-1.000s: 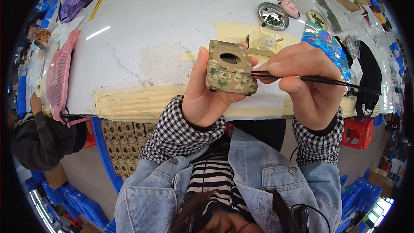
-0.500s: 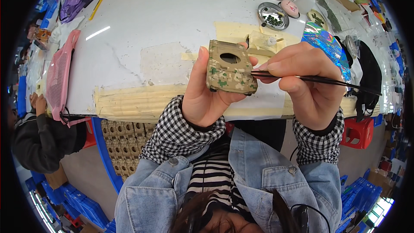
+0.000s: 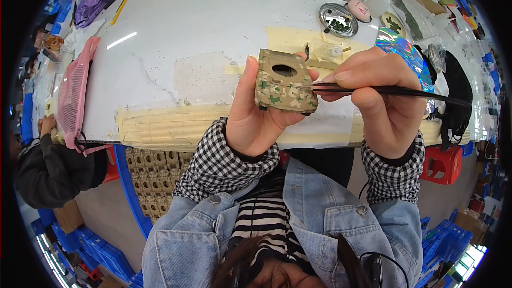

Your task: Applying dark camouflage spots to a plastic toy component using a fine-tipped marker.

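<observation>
A camouflage-patterned toy tank hull (image 3: 284, 88) with a round hole in its top is tilted up over the table edge. My left hand (image 3: 250, 122) holds it from below, thumb along its left side and fingers behind. Between the fingers of my right hand (image 3: 381, 96) is a pair of dark tweezers (image 3: 397, 90). The tweezers' tips point left and meet the hull's right side, below the level of the hole. Whether a small part sits between the tips is too small to tell.
A round metal dish (image 3: 338, 20) holds several small dark green pieces, beside a pink oval object (image 3: 358, 10). Yellowish tape (image 3: 213, 122) lines the table's front edge. Left stands a pink mesh bag (image 3: 77, 96); below it, a blue crate (image 3: 133, 192) of similar hulls. Another person (image 3: 50, 170) sits at left.
The tweezers have turned slightly, their rear end a little higher, and my right hand has shifted slightly. The hull has tilted a touch in my left hand.
</observation>
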Demonstrator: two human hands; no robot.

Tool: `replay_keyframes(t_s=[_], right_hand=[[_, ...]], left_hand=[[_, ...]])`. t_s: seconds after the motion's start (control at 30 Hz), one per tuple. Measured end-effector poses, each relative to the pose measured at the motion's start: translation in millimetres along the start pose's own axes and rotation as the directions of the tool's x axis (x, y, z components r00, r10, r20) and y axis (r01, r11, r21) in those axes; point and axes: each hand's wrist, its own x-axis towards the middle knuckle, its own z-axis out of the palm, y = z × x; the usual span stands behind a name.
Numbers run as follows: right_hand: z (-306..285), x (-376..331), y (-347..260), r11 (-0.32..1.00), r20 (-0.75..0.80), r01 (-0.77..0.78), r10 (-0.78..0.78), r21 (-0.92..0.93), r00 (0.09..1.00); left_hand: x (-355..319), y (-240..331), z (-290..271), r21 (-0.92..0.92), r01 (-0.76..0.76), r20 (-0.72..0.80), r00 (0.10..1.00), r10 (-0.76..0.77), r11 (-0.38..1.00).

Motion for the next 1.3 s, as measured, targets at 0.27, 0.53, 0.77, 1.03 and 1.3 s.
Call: replay_keyframes(t_s=[0.27,0.53,0.77,1.03,1.3], right_hand=[[-0.4,2.2,1.5,0.998,0.02,0.042,-0.041,-0.048,0.999],[0.0,2.7,-0.7,0.998,0.029,0.019,-0.018,-0.054,0.999],[0.0,3.1,-0.7,0.998,0.025,0.024,-0.022,-0.06,0.999],[0.3,2.9,-1.8,0.998,0.015,0.013,-0.012,-0.066,1.0],[1.0,2.9,-1.8,0.999,0.02,0.006,-0.005,-0.052,1.0]], left_hand=[[0.2,-0.6,0.4,-0.029,-0.008,0.008,1.0,0.008,1.0],[-0.6,0.4,-0.7,-0.019,-0.002,-0.006,1.0,0.002,1.0],[0.0,-2.4,-0.7,-0.134,-0.042,0.001,0.999,0.043,0.99],[0.1,-2.2,1.5,-0.132,-0.04,-0.01,0.999,0.039,0.99],[-0.5,0.7,-0.3,-0.025,0.002,0.012,1.0,-0.002,1.0]])
